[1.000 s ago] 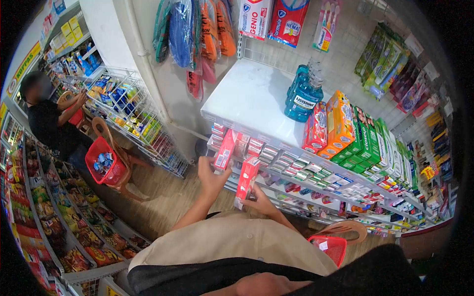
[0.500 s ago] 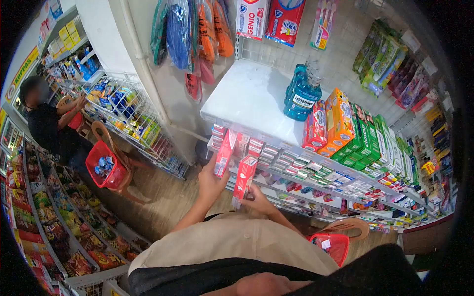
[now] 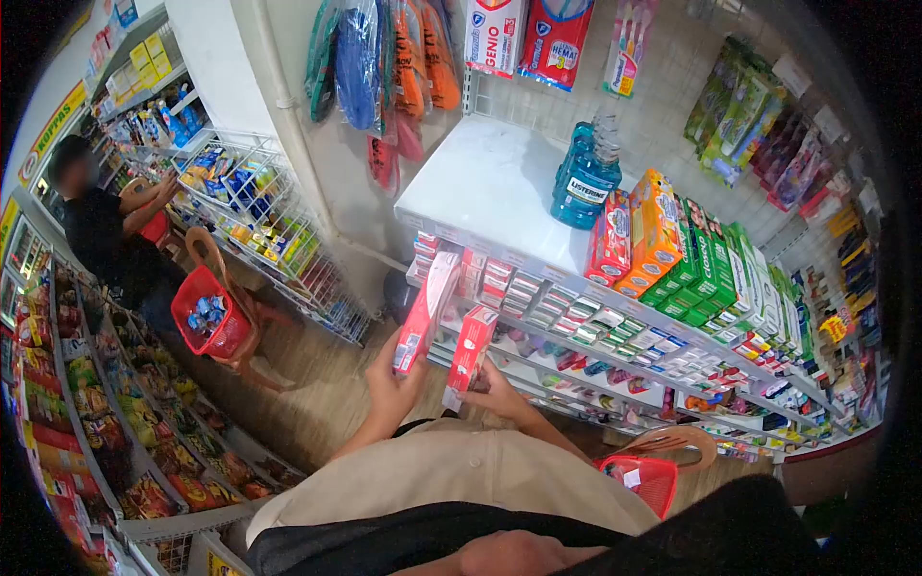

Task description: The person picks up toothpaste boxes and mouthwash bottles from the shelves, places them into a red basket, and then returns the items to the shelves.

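My left hand (image 3: 394,386) is closed around the lower end of a long red and white carton (image 3: 427,309), which looks like a toothpaste box and tilts up toward the shelf. To its right, my right hand (image 3: 496,392) grips a second red carton (image 3: 472,348) near its bottom, fingers partly hidden behind it. A gap separates the two cartons. Just beyond them, rows of small boxes (image 3: 562,312) lie end-on below the white shelf top (image 3: 490,182).
Blue mouthwash bottles (image 3: 586,182) stand on the shelf top beside orange (image 3: 649,235) and green boxes (image 3: 711,264). Packaged sandals (image 3: 355,67) hang behind. At left, a person (image 3: 106,211) is near a wire rack (image 3: 259,211) and a red basket (image 3: 204,312). Another red basket (image 3: 639,483) is at lower right.
My left hand has drawn its carton slightly left and nearer to me, turning it so a longer side shows. The right hand's carton stays almost in place. The view has shifted a little.
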Demonstrator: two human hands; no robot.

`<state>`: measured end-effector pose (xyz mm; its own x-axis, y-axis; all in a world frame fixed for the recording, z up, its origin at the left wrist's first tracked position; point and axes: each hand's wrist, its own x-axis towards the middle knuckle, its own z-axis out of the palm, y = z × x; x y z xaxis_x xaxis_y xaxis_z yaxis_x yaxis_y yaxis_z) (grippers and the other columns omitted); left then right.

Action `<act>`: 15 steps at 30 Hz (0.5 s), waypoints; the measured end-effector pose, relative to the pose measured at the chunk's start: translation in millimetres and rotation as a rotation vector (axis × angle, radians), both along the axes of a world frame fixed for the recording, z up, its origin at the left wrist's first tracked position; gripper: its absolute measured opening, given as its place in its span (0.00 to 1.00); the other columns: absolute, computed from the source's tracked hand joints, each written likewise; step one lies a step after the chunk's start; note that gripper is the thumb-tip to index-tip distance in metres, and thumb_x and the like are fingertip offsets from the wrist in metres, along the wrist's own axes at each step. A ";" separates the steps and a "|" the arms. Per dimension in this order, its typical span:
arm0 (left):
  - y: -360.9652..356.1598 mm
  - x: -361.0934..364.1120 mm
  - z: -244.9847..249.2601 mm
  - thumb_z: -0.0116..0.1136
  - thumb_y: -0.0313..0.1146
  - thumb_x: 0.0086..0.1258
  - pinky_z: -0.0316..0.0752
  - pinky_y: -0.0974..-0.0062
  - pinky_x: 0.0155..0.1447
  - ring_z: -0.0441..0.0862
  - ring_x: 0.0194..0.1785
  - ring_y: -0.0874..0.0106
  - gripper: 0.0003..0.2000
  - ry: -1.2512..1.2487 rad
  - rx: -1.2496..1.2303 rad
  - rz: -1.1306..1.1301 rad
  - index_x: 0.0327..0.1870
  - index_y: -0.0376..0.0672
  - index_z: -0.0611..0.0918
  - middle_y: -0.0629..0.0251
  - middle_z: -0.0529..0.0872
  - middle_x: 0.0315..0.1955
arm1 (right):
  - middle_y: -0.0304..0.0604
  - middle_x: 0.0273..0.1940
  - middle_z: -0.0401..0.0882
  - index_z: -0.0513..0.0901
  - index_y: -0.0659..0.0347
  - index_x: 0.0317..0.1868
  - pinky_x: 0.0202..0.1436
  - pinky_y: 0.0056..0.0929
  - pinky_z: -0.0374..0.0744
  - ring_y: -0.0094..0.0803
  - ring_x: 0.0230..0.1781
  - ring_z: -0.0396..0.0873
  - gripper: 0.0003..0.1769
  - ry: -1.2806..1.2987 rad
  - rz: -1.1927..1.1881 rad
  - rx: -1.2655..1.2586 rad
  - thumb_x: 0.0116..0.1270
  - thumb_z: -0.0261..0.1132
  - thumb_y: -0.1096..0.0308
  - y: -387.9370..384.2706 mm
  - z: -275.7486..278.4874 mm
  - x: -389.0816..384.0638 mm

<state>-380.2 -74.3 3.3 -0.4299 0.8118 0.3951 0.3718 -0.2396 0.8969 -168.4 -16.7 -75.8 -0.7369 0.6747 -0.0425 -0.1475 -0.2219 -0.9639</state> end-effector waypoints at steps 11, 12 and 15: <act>-98.6 44.3 -49.4 0.59 0.26 0.71 0.73 0.72 0.62 0.79 0.56 0.72 0.23 -0.787 -0.200 -0.046 0.66 0.32 0.73 0.58 0.82 0.55 | 0.41 0.64 0.71 0.53 0.60 0.78 0.61 0.31 0.75 0.26 0.59 0.74 0.41 0.118 -0.218 -0.079 0.69 0.64 0.71 -59.9 45.8 -6.1; -100.5 55.7 -47.9 0.57 0.27 0.73 0.70 0.71 0.66 0.76 0.62 0.71 0.25 -0.940 -0.174 -0.147 0.70 0.35 0.68 0.58 0.78 0.60 | 0.42 0.63 0.72 0.55 0.61 0.77 0.59 0.32 0.77 0.28 0.58 0.75 0.40 0.148 -0.307 -0.228 0.69 0.64 0.72 -68.4 61.0 -11.7; -104.8 79.3 -45.2 0.57 0.29 0.74 0.69 0.68 0.68 0.73 0.65 0.71 0.27 -1.197 -0.155 -0.400 0.73 0.39 0.64 0.60 0.75 0.63 | 0.47 0.60 0.75 0.60 0.62 0.72 0.55 0.34 0.81 0.32 0.55 0.79 0.35 0.188 -0.454 -0.354 0.67 0.65 0.73 -82.1 61.5 -17.8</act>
<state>-300.9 -179.2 -41.9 -0.1660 0.9697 -0.1792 -0.7603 -0.0102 0.6495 -186.3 -98.7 -14.4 -0.3955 0.8919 -0.2194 -0.4629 -0.3999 -0.7911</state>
